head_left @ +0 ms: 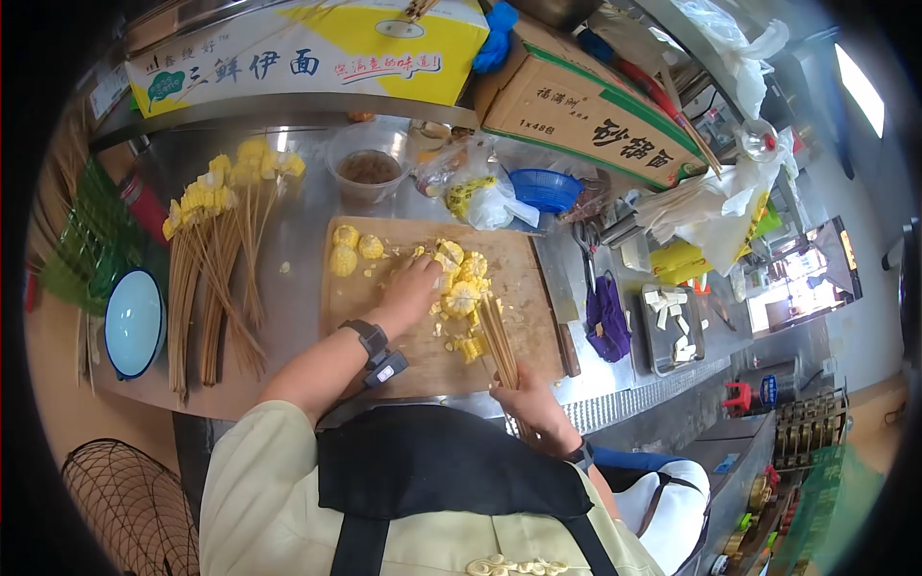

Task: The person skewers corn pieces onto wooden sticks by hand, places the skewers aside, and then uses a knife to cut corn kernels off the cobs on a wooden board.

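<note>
Cut corn pieces [463, 300] lie in a pile on a wooden cutting board [375, 326]. My left hand [415, 291] reaches over the board, its bent fingers closed at a corn piece on the pile's left side; the fingertips are partly hidden. In my right hand [531, 411], near the board's front edge, is a bundle of bamboo skewers [498, 341], tips pointing toward the corn. A few round corn pieces [344, 248] sit apart at the board's upper left. A cleaver [557, 288] lies along the board's right edge.
Skewered corn [206, 197] is piled at the left, beside a light-blue bowl [134, 323]. Behind the board stand a clear bowl of brown liquid [370, 173] and a blue basket [545, 190]. Scissors [587, 240], a purple cloth [608, 322] and a metal tray [663, 360] are right.
</note>
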Available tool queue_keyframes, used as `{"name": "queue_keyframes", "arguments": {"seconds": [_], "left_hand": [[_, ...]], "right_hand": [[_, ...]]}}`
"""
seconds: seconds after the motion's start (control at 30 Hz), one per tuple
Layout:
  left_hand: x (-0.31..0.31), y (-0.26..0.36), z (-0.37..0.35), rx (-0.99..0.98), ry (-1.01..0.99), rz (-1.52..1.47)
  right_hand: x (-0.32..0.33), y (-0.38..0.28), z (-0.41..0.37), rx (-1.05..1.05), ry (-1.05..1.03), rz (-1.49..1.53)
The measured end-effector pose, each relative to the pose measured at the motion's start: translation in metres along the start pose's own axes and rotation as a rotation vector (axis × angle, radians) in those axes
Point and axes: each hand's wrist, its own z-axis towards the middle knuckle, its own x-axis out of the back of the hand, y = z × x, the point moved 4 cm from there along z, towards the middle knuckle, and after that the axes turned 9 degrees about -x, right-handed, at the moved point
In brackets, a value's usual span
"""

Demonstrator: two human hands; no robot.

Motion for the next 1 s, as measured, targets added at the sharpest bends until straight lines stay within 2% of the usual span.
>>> {"name": "queue_keyframes", "arguments": {"seconds": [0.13,0.23,0.3,0.43,0.47,0.57,0.63,0.77,1.0], "left_hand": [[0.005,-0.005,-0.001,-0.063,0.042,0.024],[0.024,0.002,-0.003,0.091,0.013,-0.187],[0.018,-0.01,-0.01,0.259,0.051,-0.555],[0.023,-0.007,-0.031,0.465,0.183,-1.406],[0.029,-0.002,-0.036,0.527,0.218,-1.508],[0.037,-0.004,-0.054,0.623,0.224,-1.686],[0.047,0.001,-0.062,0.555,0.229,-1.853],[0.066,0.032,-0.057,0.527,0.231,-2.036],[0.034,0.049,-0.05,0.654,0.235,-2.205]], "right_hand": [[-0.016,-0.028,-0.024,-0.111,-0.185,0.296],[-0.014,-0.028,-0.02,-0.111,-0.288,0.442],[-0.007,-0.026,-0.019,-0.082,-0.311,0.617],[-0.002,-0.038,-0.024,-0.048,-0.349,0.526],[-0.004,-0.038,-0.022,-0.058,-0.347,0.473],[-0.008,-0.036,-0.012,-0.063,-0.357,0.327],[-0.011,-0.028,-0.002,-0.052,-0.387,0.241],[-0.016,-0.025,0.007,-0.045,-0.398,0.258],[-0.017,-0.038,-0.004,-0.087,-0.323,0.453]]}}
